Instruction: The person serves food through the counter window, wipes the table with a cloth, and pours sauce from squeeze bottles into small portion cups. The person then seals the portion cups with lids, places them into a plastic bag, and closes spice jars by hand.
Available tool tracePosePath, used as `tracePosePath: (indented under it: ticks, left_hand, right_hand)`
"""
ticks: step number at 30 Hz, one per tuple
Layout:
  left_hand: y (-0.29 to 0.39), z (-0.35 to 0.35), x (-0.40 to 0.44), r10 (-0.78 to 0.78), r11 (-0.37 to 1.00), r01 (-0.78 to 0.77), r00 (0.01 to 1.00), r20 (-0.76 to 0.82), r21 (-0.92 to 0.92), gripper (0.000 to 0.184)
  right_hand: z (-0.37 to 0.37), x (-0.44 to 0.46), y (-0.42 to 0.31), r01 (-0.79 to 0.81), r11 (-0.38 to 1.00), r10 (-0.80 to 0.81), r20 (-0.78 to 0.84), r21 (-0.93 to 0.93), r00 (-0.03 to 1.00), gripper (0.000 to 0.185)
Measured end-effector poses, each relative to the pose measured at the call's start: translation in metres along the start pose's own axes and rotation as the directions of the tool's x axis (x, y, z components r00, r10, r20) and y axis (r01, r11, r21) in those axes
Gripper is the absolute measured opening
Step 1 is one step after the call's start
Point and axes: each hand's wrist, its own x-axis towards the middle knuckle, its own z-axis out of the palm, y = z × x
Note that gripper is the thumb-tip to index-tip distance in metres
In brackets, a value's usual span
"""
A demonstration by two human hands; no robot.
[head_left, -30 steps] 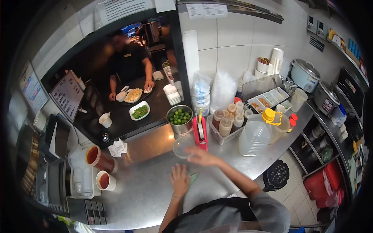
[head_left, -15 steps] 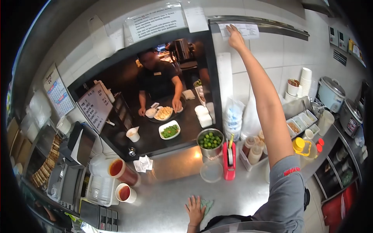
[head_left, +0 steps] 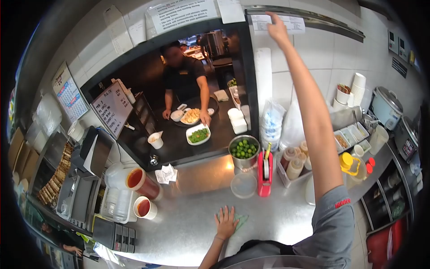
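While the left hand (head_left: 226,222) lies palm down on the counter (head_left: 188,193), its fingers are fanned apart and grip nothing. Counter: smooth brushed metal, with bright, blurred reflections. At the thumb side of this hand sits a thin green cloth (head_left: 242,222), soft and rumpled; whether it runs under the palm cannot be told.

Right hand (head_left: 277,30): raised at full reach, index finger extended, at a white printed paper slip (head_left: 293,24) hanging flat below a long, narrow metal rail (head_left: 329,30). Fingertip overlaps the slip's upper part; whether the hand pinches the paper or merely touches it cannot be told. Print too small to read. Sleeve (head_left: 329,224): grey fabric, red lettering near the cuff.

Counter, beyond the left hand: a round, translucent disc (head_left: 244,186), just beside a glossy red tape dispenser (head_left: 264,184). Behind the disc, a cylindrical metal pot (head_left: 244,164) holds small, round green fruits (head_left: 244,149). To the left, a clear-walled tub (head_left: 151,186) of red-brown sauce stands near a white cup (head_left: 153,210) of similar contents, and creased white papers (head_left: 166,174) lie near the tub.

Through the opening, a co-worker's hand (head_left: 205,119) is at the rim of a white, round-cornered dish (head_left: 190,140) of leafy green food.
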Motion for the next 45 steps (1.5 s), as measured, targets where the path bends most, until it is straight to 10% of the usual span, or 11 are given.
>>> tracePosePath:
  ticks: [5,6,7,8,11,19,26,28,32,40,45]
  left_hand:
    - [0.024,-0.013,0.007,-0.063,0.998,0.061,0.994,-0.087,-0.023,0.065]
    - [0.027,-0.022,0.010,-0.121,0.987,0.107,0.987,-0.107,-0.123,0.064]
    - [0.031,-0.037,0.010,-0.112,0.987,0.098,0.988,-0.106,-0.125,0.064]
    - [0.036,-0.055,0.010,-0.186,0.935,0.092,0.949,-0.253,-0.343,0.062]
    - [0.044,-0.086,0.015,-0.263,0.816,-0.039,0.864,-0.430,-0.577,0.054]
    - [0.039,0.003,-0.008,0.180,0.929,-0.220,0.971,-0.159,-0.296,0.028]
    - [0.022,-0.008,0.010,0.278,0.770,-0.299,0.952,-0.126,-0.564,0.028]
    - [0.002,-0.009,0.004,0.261,0.648,-0.182,0.965,-0.009,-0.740,0.037]
    - [0.000,-0.008,-0.010,0.263,0.902,-0.282,0.959,-0.101,-0.327,0.047]
    - [0.006,-0.004,-0.009,0.150,0.915,-0.163,0.987,-0.065,-0.370,0.046]
    - [0.002,-0.054,0.064,0.292,0.902,-0.095,0.852,0.435,-0.420,0.035]
  right_hand:
    - [0.002,-0.229,-0.083,0.134,0.920,-0.303,0.454,0.368,0.838,0.024]
    - [-0.054,-0.263,-0.167,0.015,1.000,-0.018,0.847,0.011,0.532,0.021]
    - [-0.034,-0.341,-0.123,0.198,0.921,-0.389,0.823,0.335,0.415,0.026]
    - [-0.030,-0.404,-0.107,0.245,0.929,-0.219,0.945,0.278,-0.241,0.025]
    - [-0.060,-0.558,-0.156,0.144,0.989,0.079,0.913,-0.022,-0.401,0.062]
    - [-0.084,-0.740,-0.157,0.175,0.983,-0.035,0.880,-0.055,0.473,0.063]
    - [-0.113,-0.712,-0.148,-0.156,0.979,-0.048,0.895,0.130,0.443,0.058]
    - [-0.153,-0.689,-0.145,0.247,0.968,-0.015,0.998,0.032,-0.068,0.052]
    - [-0.195,-0.677,-0.145,-0.097,0.988,0.143,0.961,-0.123,0.236,0.050]
    - [-0.204,-0.598,-0.165,-0.021,0.952,0.283,0.903,-0.306,-0.325,0.054]
    - [-0.264,-0.567,-0.153,-0.167,0.898,0.363,0.900,-0.407,-0.242,0.053]
